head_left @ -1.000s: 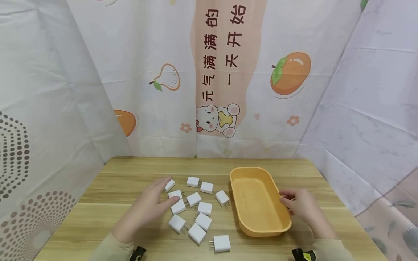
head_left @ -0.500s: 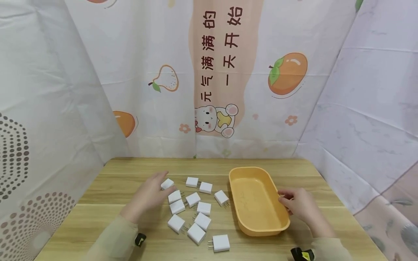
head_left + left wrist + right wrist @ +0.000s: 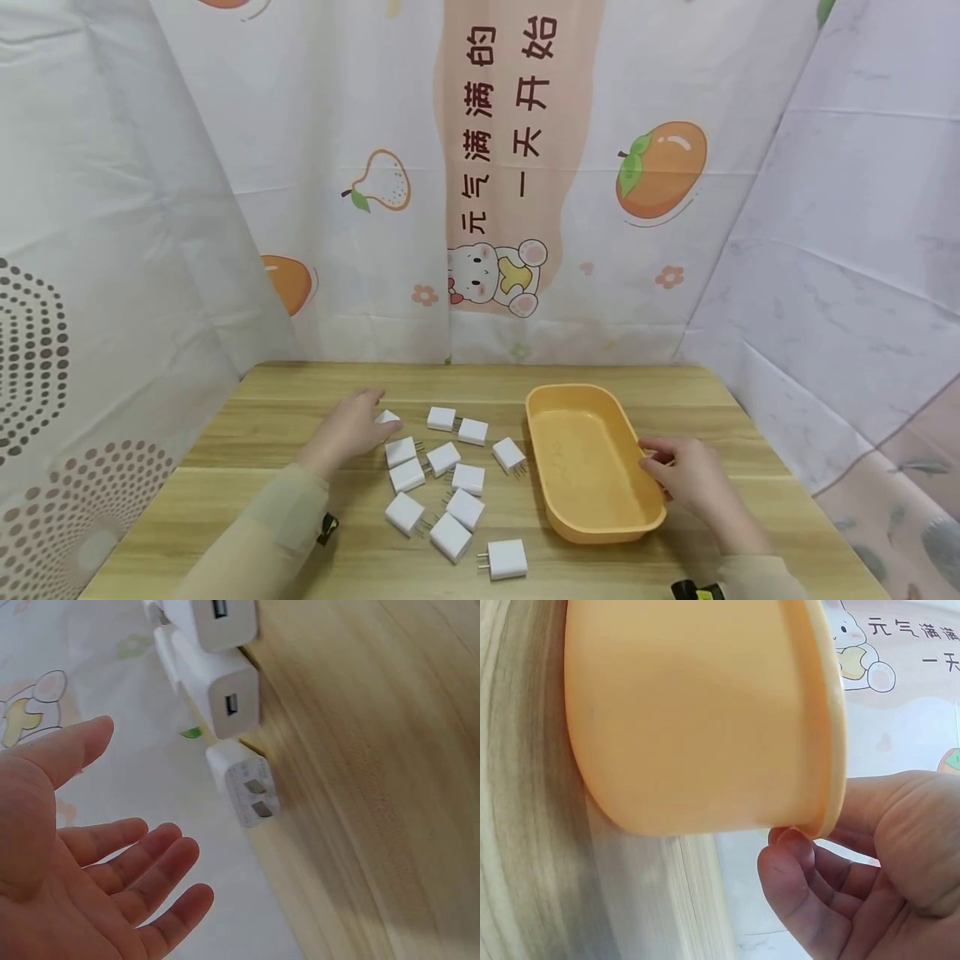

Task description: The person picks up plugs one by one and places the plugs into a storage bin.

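In the head view my left hand (image 3: 347, 431) hovers at the far left of the group, around a white USB charger (image 3: 387, 417) that it partly hides. The left wrist view shows this hand (image 3: 97, 877) with fingers spread, apart from the charger (image 3: 244, 784), whose two prongs face the camera. Several more white chargers (image 3: 442, 458) lie scattered on the table, some touching. On the right, my right hand (image 3: 690, 471) pinches the rim of a yellow-orange plastic tray (image 3: 592, 533). Its fingers (image 3: 791, 877) curl at the rim in the right wrist view.
The wooden table (image 3: 225, 467) carries everything. One charger (image 3: 507, 558) lies by itself near the front, and another (image 3: 509, 453) close to the tray's left side. A printed curtain (image 3: 360, 333) hangs behind the table's back edge.
My left hand has moved forward, away from me, to the farthest-left charger. My right hand keeps its hold on the tray, which stays in place apart from a slight view shift.
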Demonstrator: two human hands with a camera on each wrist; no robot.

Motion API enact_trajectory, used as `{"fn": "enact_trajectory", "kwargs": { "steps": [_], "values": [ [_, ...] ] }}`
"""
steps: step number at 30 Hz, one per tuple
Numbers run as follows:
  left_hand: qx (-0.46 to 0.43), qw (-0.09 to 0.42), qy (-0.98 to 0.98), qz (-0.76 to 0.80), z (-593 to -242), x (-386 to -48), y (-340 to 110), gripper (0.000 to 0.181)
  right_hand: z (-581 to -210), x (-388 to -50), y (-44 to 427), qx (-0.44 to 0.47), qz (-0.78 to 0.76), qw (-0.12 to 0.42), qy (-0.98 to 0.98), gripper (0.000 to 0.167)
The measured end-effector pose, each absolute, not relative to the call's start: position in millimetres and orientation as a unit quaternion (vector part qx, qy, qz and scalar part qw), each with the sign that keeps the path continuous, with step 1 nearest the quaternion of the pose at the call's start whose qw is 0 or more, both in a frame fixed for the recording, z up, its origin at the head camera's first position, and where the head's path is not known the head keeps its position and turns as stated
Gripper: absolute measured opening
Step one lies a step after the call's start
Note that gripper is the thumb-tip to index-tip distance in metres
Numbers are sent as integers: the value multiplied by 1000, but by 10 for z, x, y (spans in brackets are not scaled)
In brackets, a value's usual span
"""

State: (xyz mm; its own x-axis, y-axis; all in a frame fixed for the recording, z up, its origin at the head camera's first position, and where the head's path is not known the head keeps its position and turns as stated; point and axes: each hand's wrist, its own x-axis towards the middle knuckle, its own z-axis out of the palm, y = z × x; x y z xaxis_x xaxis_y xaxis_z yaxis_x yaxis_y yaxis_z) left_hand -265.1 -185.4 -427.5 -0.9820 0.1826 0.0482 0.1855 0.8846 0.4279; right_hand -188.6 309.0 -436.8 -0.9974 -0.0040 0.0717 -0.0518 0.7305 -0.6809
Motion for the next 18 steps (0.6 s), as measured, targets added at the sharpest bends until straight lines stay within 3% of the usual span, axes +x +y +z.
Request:
{"fn": "enact_trajectory", "kwargs": {
  "steps": [11, 18],
  "values": [
    [-63, -32, -975, -209, -4345, -2814, -1859, 63, -4352, -1870, 3087, 14, 367, 34, -930, 35],
    [-48, -32, -979, -196, -4445, -2895, -1846, 38, -4355, -1876, 3083, 13, 371, 29, -928, 35]
  ]
}}
